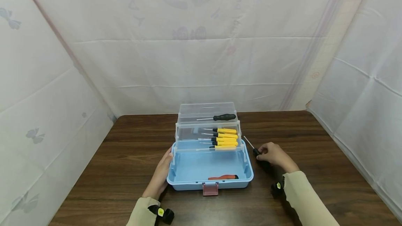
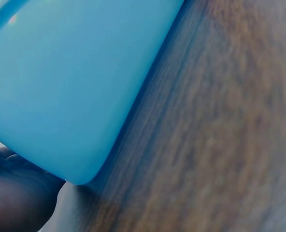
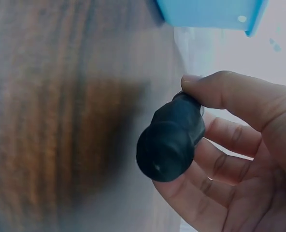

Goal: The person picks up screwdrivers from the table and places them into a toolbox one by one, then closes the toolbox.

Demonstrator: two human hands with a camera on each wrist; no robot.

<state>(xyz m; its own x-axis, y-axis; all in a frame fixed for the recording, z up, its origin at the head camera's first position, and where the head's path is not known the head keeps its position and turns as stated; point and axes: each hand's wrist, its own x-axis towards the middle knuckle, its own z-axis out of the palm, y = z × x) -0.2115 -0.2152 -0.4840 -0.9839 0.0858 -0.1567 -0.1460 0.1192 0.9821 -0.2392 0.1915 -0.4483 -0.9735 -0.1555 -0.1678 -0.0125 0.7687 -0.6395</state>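
Observation:
My right hand (image 1: 273,154) pinches a black-handled screwdriver (image 3: 167,137) between thumb and fingers, just off the right side of a light blue toolbox (image 1: 207,186). Its thin shaft slants away toward the box's back right corner. At the toolbox's left wall, my left hand (image 1: 163,172) holds the side near the rim; in the left wrist view part of the hand shows by the box's corner, its fingers mostly hidden. Several yellow-handled screwdrivers (image 1: 226,135) lie in the raised clear tray. Another black screwdriver (image 1: 224,117) lies higher up, and a red-handled tool (image 1: 223,177) rests in the bottom.
The toolbox stands open on a dark wooden table (image 1: 125,170), its clear lid (image 1: 207,108) tipped back. A reddish latch (image 1: 210,189) hangs at its front. White patterned sheets (image 1: 201,62) hang behind the table and along both sides.

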